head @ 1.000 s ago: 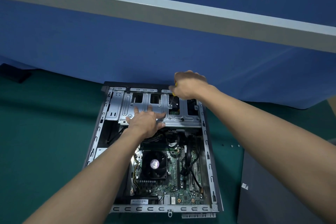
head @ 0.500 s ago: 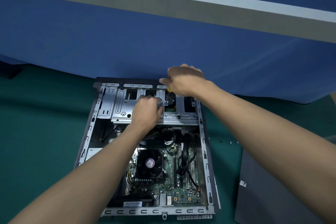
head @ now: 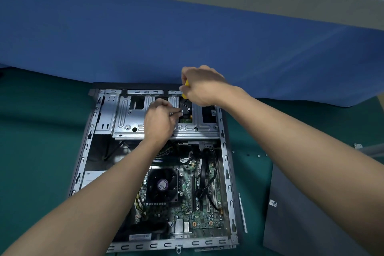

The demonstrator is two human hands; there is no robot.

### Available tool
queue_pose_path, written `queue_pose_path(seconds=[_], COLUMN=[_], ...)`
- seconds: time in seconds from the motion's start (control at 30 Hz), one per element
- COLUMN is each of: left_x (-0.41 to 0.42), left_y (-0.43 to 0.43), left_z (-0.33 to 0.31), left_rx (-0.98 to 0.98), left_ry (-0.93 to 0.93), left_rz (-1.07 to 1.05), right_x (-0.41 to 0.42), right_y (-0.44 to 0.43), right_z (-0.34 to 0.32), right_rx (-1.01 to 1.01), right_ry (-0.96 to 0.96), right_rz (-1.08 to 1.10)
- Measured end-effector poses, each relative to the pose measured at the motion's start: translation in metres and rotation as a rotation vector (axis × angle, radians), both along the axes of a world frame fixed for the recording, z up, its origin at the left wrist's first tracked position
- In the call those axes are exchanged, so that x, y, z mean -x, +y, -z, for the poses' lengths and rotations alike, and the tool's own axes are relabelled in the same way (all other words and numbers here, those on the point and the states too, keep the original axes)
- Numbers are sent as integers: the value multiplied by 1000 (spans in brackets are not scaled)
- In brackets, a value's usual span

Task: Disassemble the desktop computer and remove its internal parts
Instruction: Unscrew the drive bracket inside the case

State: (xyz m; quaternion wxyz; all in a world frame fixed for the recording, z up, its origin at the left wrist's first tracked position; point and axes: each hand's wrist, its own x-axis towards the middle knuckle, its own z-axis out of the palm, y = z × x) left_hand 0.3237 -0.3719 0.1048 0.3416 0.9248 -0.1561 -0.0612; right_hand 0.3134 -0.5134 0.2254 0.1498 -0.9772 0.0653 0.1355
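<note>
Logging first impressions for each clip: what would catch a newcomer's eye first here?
The open desktop computer case lies on the green mat at centre, its CPU fan with a purple sticker showing near the camera. At the far end, over the metal drive cage, the right hand grips a yellow-handled screwdriver while the left hand pinches a small pale piece beside it.
</note>
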Motion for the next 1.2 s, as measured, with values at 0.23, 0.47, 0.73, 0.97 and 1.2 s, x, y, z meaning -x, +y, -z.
queue_pose_path(seconds=[0.23, 0.47, 0.73, 0.97, 1.2], left_x=[2, 0, 2, -5, 2], left_y=[-2, -2, -7, -11, -16], left_z=[-4, -6, -9, -20, -23], left_rx=[-36, -34, -227, -394, -534], left_ry=[-32, -15, -190, -240, -334], left_rz=[-2, -2, 91, 248, 318], right_x=[3, 15, 59, 110, 118], right_y=[-1, -14, -37, -8, -10], right_z=[-6, 1, 31, 80, 91], right_rx=[141, -64, -630, -1753, -2042], right_ry=[22, -50, -372, -438, -475], right_rz=[-42, 0, 632, 1210, 1283])
